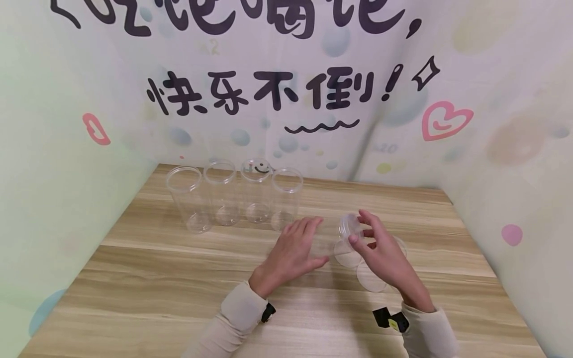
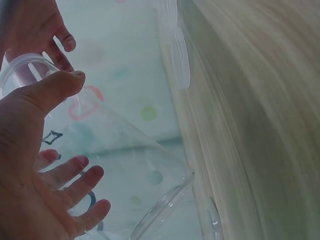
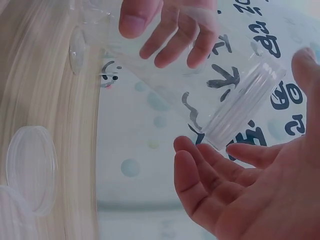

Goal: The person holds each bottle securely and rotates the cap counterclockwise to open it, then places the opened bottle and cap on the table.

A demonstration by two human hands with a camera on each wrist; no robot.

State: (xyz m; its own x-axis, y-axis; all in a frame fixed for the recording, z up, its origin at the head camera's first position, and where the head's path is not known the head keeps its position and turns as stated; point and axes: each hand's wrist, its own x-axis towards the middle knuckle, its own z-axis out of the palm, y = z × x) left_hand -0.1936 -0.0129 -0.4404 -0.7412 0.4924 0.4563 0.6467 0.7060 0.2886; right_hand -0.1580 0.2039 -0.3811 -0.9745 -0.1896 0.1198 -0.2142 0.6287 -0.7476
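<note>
My left hand (image 1: 293, 253) holds a clear plastic jar (image 2: 125, 135) round its body, thumb on one side and fingers on the other. The jar hangs tilted above the table, its thick ridged end (image 3: 245, 105) toward my right hand (image 1: 387, 253). The right hand's thumb and fingers are spread loosely around that end, with gaps showing in the right wrist view. Whether a lid sits on it, I cannot tell. Beneath the right hand, clear round lids (image 1: 371, 277) lie flat on the wood, partly covered by the hand.
Several clear open-topped jars (image 1: 185, 199) stand upright in a row at the table's back left. The wood-grain table (image 1: 170, 283) meets a printed backdrop (image 1: 313, 144) behind, with pale side panels left and right. Black wrist cameras (image 1: 267, 313) sit on both sleeves.
</note>
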